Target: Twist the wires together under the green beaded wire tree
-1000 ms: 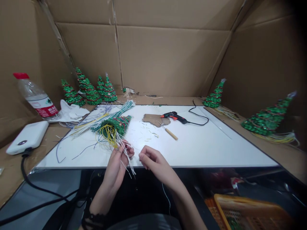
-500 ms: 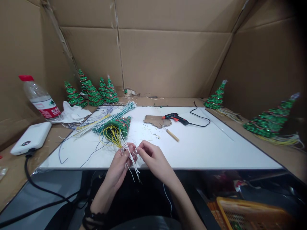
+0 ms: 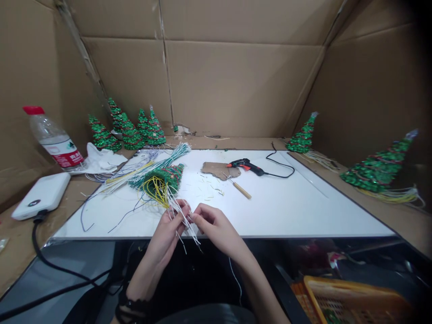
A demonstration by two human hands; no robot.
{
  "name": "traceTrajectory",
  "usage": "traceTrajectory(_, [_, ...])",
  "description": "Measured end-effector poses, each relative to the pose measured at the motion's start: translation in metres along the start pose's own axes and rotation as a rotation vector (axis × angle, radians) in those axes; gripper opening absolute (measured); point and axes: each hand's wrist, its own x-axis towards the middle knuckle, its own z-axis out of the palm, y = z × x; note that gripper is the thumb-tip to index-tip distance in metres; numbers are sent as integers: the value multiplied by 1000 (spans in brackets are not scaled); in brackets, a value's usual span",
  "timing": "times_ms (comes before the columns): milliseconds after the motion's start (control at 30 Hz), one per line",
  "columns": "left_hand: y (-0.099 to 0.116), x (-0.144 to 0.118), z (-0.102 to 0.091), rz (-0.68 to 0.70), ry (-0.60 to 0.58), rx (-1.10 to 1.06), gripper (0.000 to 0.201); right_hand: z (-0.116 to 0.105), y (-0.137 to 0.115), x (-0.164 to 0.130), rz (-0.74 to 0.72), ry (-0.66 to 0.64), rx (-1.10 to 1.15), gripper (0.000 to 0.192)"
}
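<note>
A small green Christmas tree (image 3: pixel 173 177) lies on its side on the white board, its open base toward me. Yellow wires (image 3: pixel 155 190) and white wires (image 3: pixel 189 227) come out of that base. My left hand (image 3: pixel 172 225) is closed around the bundle of white wires, whose loose ends hang past the board's front edge. Close beside it, my right hand (image 3: pixel 212 220) pinches at the white wires with thumb and forefinger; which strand is between the fingertips is too small to tell.
Behind the tree lies a bundle of green-and-white wires (image 3: pixel 168 157). A glue gun (image 3: pixel 248 166) rests on a cardboard scrap (image 3: pixel 216 169), near a wooden-handled awl (image 3: pixel 242 190). Finished-looking trees (image 3: pixel 131 132) stand at the back left. A bottle (image 3: pixel 62 146) and white power bank (image 3: pixel 42 195) are left.
My right fingers have come slightly down and closer to the left hand, against the white wires. The wire ends have shifted a little to the right. The tree stays put.
</note>
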Motion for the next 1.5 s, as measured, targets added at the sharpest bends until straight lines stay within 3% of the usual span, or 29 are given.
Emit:
traceTrajectory(667, [-8,7,-9,-8,-43,92,25,-4,3,-2,-13,16,-101,24])
traceTrajectory(1233, [-1,2,1,-37,50,53,30,-5,-2,-11,42,34,-117,16])
traceTrajectory(1500, [-2,2,-2,-36,72,29,31,-4,3,-11,-17,72,-131,20])
